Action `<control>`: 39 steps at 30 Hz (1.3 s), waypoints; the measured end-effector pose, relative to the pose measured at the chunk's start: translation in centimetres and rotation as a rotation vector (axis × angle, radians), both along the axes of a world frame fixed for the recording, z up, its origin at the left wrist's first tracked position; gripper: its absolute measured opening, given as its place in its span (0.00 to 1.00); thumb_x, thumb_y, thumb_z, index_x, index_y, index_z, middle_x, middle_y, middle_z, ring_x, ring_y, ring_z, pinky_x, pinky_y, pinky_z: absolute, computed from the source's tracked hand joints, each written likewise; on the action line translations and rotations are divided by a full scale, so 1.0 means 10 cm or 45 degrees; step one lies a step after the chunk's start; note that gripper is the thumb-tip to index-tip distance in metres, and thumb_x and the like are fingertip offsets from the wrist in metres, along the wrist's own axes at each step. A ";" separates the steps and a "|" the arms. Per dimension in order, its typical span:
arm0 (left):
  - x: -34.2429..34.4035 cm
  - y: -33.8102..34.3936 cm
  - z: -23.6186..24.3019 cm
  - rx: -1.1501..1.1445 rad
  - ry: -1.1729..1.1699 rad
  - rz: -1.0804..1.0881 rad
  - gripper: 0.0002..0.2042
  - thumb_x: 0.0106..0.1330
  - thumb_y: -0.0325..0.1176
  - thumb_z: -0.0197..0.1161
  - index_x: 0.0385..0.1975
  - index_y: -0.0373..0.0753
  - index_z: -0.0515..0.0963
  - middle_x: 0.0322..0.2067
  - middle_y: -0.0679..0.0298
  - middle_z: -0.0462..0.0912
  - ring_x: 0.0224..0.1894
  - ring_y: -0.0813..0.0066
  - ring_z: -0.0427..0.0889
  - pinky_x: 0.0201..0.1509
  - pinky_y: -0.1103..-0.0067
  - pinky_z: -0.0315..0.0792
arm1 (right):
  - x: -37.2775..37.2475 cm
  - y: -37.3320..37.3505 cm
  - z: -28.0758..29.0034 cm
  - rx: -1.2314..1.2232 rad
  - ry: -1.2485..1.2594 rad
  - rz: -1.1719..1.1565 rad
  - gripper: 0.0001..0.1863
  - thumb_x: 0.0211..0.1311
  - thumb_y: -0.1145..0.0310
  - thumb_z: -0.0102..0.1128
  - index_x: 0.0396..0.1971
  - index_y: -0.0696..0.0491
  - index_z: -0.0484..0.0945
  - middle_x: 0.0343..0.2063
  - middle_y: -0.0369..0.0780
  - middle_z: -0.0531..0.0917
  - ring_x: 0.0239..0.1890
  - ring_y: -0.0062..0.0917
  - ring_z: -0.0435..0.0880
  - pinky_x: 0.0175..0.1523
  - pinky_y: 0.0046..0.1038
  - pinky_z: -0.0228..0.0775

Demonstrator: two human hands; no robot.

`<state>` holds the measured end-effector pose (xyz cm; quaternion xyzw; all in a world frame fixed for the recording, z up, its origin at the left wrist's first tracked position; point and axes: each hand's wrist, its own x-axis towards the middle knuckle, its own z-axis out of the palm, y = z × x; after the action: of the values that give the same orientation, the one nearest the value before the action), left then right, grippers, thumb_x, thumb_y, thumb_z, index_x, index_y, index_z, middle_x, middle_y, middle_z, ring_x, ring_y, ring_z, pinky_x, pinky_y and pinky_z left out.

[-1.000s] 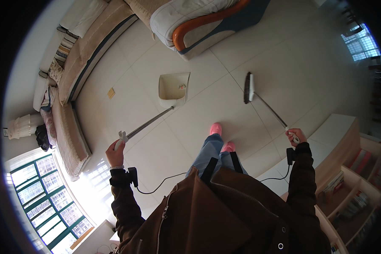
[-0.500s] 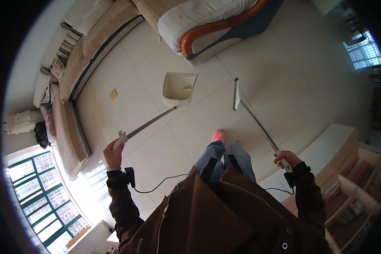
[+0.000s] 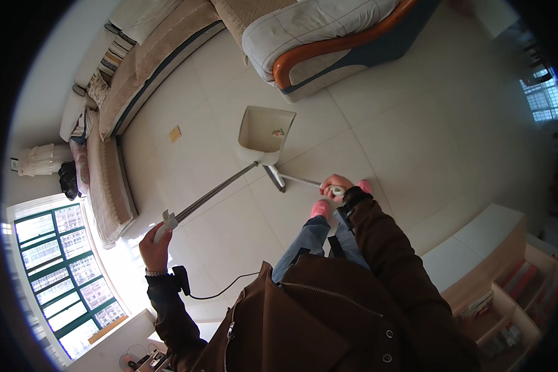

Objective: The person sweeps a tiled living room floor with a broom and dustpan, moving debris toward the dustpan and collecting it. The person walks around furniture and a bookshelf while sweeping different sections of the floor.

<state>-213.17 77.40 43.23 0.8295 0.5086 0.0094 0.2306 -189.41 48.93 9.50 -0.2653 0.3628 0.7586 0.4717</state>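
My left hand [image 3: 154, 247] is closed round the pale handle end of a long-handled dustpan [image 3: 258, 155], whose metal pole runs away to the upper right. The cream pan hangs over or rests on the tiles; I cannot tell which. A few small coloured marks or scraps show on its inner wall. My right hand [image 3: 336, 187] grips the white handle end of a broom or floor squeegee [image 3: 274, 178]. Its thin metal pole points left, and its narrow white head with a dark edge is just behind the pan's near right corner, partly hidden by it.
A small yellowish square [image 3: 175, 134] lies on the tiled floor at the left. A covered sofa [image 3: 155, 68] lines the left and back, its wooden-armed end [image 3: 328, 46] jutting out. Open shelving [image 3: 502, 291] stands at the right, a barred window [image 3: 68, 273] at the lower left.
My right hand has swung left and forward with the broom or squeegee, bringing its head from the right side over to the dustpan. My left hand has shifted slightly left and down.
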 end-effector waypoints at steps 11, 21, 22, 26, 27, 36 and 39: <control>0.59 -0.43 -0.54 -0.063 0.053 -0.028 0.13 0.46 0.32 0.60 0.32 0.33 0.75 0.24 0.60 0.78 0.26 0.78 0.75 0.33 0.83 0.68 | 1.76 -2.89 0.35 -0.333 -0.397 -0.718 0.08 0.42 0.78 0.48 0.25 0.63 0.62 0.24 0.43 0.69 0.11 0.12 0.64 0.12 0.08 0.57; 0.67 -0.60 -1.09 -0.171 0.107 -0.013 0.14 0.44 0.36 0.62 0.31 0.36 0.76 0.23 0.58 0.78 0.26 0.73 0.77 0.31 0.80 0.69 | 1.68 -3.12 0.63 -0.534 -1.065 -0.130 0.03 0.40 0.76 0.45 0.18 0.60 0.65 0.16 0.39 0.69 0.11 0.15 0.65 0.14 0.16 0.58; 0.66 -0.62 -1.11 -0.174 0.131 -0.028 0.15 0.44 0.36 0.62 0.31 0.36 0.76 0.23 0.58 0.78 0.26 0.73 0.77 0.31 0.80 0.70 | 1.65 -3.04 0.72 -0.492 -0.958 -0.181 0.04 0.41 0.76 0.45 0.19 0.60 0.65 0.16 0.39 0.69 0.11 0.15 0.65 0.14 0.16 0.58; 0.70 -0.69 -1.14 -0.175 0.185 -0.124 0.15 0.43 0.37 0.62 0.31 0.37 0.76 0.22 0.57 0.78 0.25 0.71 0.77 0.30 0.79 0.70 | 1.71 -2.56 0.97 -0.349 -0.648 -0.136 0.06 0.43 0.76 0.45 0.24 0.61 0.64 0.19 0.39 0.69 0.12 0.15 0.64 0.14 0.15 0.57; 0.72 -0.72 -1.13 -0.174 0.192 -0.149 0.15 0.43 0.36 0.62 0.31 0.37 0.76 0.22 0.57 0.78 0.24 0.70 0.77 0.30 0.78 0.70 | 1.76 -2.37 0.98 -0.159 -0.596 -0.168 0.06 0.43 0.77 0.45 0.24 0.61 0.63 0.20 0.40 0.69 0.12 0.14 0.64 0.14 0.14 0.57; 1.01 -1.00 -0.88 -0.137 0.319 -0.237 0.14 0.43 0.35 0.63 0.31 0.37 0.76 0.23 0.55 0.78 0.27 0.67 0.78 0.31 0.78 0.71 | 2.42 -0.87 -0.09 0.002 -0.172 -0.268 0.07 0.45 0.78 0.45 0.25 0.63 0.60 0.22 0.42 0.69 0.11 0.13 0.64 0.14 0.09 0.60; 1.10 -1.04 -0.88 -0.130 0.336 -0.252 0.14 0.43 0.35 0.63 0.31 0.36 0.76 0.23 0.54 0.78 0.27 0.67 0.78 0.31 0.78 0.71 | 2.73 -1.27 -0.22 -0.104 -0.185 -0.533 0.07 0.46 0.79 0.45 0.25 0.63 0.59 0.24 0.44 0.68 0.12 0.12 0.65 0.16 0.09 0.62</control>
<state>-202.19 67.01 34.47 0.8568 0.4500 -0.1482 0.2036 -162.16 36.25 7.25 -0.2569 0.4055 0.6077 0.6327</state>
